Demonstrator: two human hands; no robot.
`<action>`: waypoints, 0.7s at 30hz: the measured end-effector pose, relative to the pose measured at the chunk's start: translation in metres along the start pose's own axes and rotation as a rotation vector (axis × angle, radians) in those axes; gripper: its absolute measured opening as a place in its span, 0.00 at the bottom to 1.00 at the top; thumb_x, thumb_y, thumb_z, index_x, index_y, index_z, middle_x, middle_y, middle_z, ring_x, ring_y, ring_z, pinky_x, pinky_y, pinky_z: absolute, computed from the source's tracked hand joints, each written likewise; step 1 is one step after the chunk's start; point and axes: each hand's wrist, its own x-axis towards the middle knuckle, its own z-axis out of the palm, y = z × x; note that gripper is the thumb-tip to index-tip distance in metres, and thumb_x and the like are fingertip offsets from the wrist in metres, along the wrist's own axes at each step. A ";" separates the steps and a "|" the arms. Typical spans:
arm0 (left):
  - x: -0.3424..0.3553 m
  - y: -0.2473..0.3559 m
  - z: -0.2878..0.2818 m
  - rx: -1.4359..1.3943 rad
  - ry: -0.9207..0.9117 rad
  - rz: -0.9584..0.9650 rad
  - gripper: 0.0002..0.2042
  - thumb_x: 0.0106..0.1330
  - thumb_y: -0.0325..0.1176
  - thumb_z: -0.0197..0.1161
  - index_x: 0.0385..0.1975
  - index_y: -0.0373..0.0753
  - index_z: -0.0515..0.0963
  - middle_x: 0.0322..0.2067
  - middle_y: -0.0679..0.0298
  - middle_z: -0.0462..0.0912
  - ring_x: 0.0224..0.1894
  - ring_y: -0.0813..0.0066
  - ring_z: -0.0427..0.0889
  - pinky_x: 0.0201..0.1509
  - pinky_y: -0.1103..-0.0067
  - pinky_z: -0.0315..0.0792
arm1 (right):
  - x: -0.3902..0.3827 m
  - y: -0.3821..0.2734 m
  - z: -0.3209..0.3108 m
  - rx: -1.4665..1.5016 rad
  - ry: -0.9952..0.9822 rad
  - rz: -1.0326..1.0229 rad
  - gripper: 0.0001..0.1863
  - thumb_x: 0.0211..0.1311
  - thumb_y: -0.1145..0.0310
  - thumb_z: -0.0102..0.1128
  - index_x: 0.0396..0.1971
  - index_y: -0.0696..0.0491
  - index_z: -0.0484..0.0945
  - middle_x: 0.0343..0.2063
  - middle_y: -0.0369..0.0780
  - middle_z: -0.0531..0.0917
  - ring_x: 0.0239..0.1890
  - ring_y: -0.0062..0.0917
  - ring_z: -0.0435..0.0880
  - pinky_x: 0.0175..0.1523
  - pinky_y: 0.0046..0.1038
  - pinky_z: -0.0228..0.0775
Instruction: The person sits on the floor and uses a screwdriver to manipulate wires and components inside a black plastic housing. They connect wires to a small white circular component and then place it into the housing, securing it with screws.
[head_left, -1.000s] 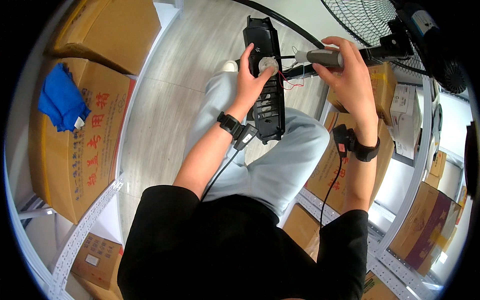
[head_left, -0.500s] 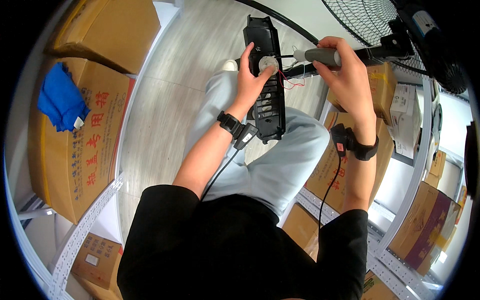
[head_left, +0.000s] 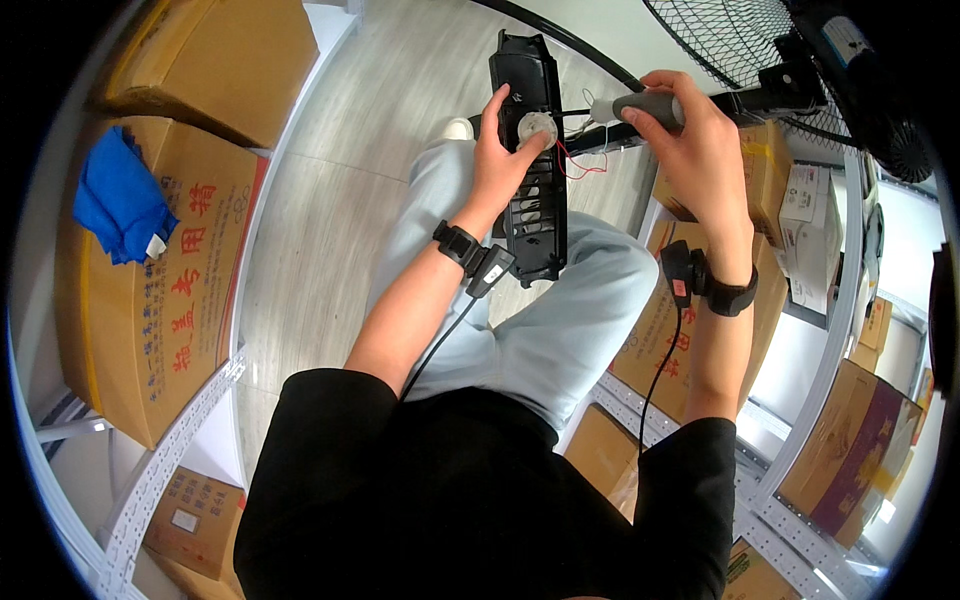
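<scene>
A long black plastic housing (head_left: 540, 238) with slots lies across my lap. On it sits a round, pale, motor-like part (head_left: 536, 124). My left hand (head_left: 496, 165) grips the housing, its thumb pressed on the round part and its fingers along the far side. My right hand (head_left: 700, 145) is closed round the grey handle of a screwdriver (head_left: 652, 107). Its dark shaft points left at the side of the round part; whether the tip sits in a screw is too small to tell. A thin red wire (head_left: 583, 170) loops out between the hands.
A black wire-caged fan (head_left: 720, 45) and its pole stand at the upper right. Shelves with cardboard boxes (head_left: 160, 270) flank me on both sides. A blue cloth (head_left: 122, 200) lies on a left box. Black cables run from both wrist straps.
My right hand has turned slightly on the screwdriver handle, and its thumb and wrist have shifted a little. My left hand and the housing stay nearly in place.
</scene>
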 end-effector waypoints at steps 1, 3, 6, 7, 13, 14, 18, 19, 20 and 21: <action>0.000 -0.001 0.000 0.012 0.008 0.007 0.37 0.57 0.29 0.68 0.66 0.40 0.57 0.60 0.53 0.68 0.60 0.64 0.70 0.64 0.72 0.64 | 0.001 -0.001 -0.001 0.013 -0.008 0.026 0.18 0.54 0.71 0.68 0.45 0.53 0.75 0.31 0.41 0.83 0.29 0.32 0.84 0.35 0.26 0.75; 0.001 -0.006 -0.001 0.036 0.024 0.020 0.37 0.57 0.29 0.68 0.66 0.40 0.57 0.60 0.53 0.68 0.59 0.64 0.71 0.63 0.72 0.64 | 0.004 -0.004 -0.003 0.039 -0.026 0.078 0.17 0.54 0.71 0.68 0.44 0.52 0.76 0.31 0.40 0.84 0.29 0.31 0.84 0.35 0.24 0.76; 0.000 0.006 0.000 0.000 -0.001 -0.031 0.37 0.57 0.30 0.68 0.66 0.40 0.57 0.61 0.53 0.67 0.60 0.64 0.70 0.64 0.72 0.64 | -0.001 -0.001 -0.010 0.137 0.052 0.069 0.16 0.54 0.69 0.69 0.43 0.53 0.77 0.31 0.40 0.84 0.29 0.25 0.84 0.35 0.24 0.75; 0.000 0.000 -0.001 0.002 0.006 -0.022 0.37 0.57 0.30 0.68 0.66 0.40 0.56 0.61 0.53 0.67 0.61 0.64 0.70 0.64 0.72 0.64 | -0.001 -0.004 -0.013 0.127 0.074 0.104 0.15 0.54 0.69 0.69 0.42 0.53 0.78 0.31 0.39 0.84 0.29 0.24 0.84 0.35 0.23 0.75; 0.001 -0.007 0.001 -0.006 0.028 -0.053 0.38 0.57 0.31 0.68 0.67 0.40 0.55 0.62 0.52 0.65 0.62 0.64 0.67 0.65 0.72 0.63 | 0.001 0.014 0.011 0.149 0.200 0.060 0.14 0.54 0.68 0.70 0.39 0.54 0.79 0.28 0.39 0.83 0.26 0.19 0.79 0.33 0.21 0.71; 0.002 -0.011 0.000 0.001 0.031 -0.053 0.38 0.57 0.32 0.68 0.67 0.40 0.55 0.62 0.52 0.65 0.62 0.64 0.68 0.65 0.72 0.63 | 0.000 0.009 0.017 0.186 0.187 0.091 0.13 0.54 0.68 0.70 0.38 0.54 0.79 0.27 0.39 0.82 0.23 0.20 0.76 0.30 0.21 0.69; 0.002 -0.016 0.001 -0.086 0.001 -0.094 0.38 0.57 0.31 0.67 0.67 0.40 0.54 0.62 0.52 0.65 0.62 0.64 0.68 0.64 0.72 0.63 | -0.003 0.015 0.036 0.221 0.169 0.091 0.13 0.54 0.68 0.70 0.37 0.54 0.79 0.28 0.38 0.82 0.23 0.22 0.76 0.30 0.23 0.70; 0.002 -0.015 0.001 -0.080 0.002 -0.083 0.38 0.57 0.30 0.67 0.67 0.40 0.54 0.62 0.51 0.65 0.62 0.64 0.68 0.64 0.72 0.63 | -0.004 0.014 0.037 0.217 0.149 0.115 0.13 0.54 0.68 0.70 0.37 0.54 0.79 0.28 0.38 0.82 0.24 0.22 0.77 0.31 0.23 0.70; 0.003 -0.015 0.000 -0.074 0.002 -0.072 0.38 0.57 0.30 0.67 0.67 0.40 0.54 0.61 0.51 0.65 0.61 0.64 0.69 0.64 0.72 0.64 | -0.004 0.013 0.039 0.214 0.130 0.139 0.13 0.54 0.68 0.70 0.37 0.54 0.79 0.28 0.38 0.82 0.24 0.22 0.77 0.31 0.23 0.71; 0.003 -0.014 0.000 -0.068 0.001 -0.061 0.38 0.58 0.30 0.67 0.67 0.40 0.54 0.61 0.51 0.65 0.61 0.64 0.69 0.64 0.72 0.64 | -0.004 0.013 0.043 0.218 0.137 0.124 0.13 0.54 0.68 0.70 0.37 0.55 0.79 0.29 0.39 0.82 0.24 0.23 0.77 0.31 0.23 0.71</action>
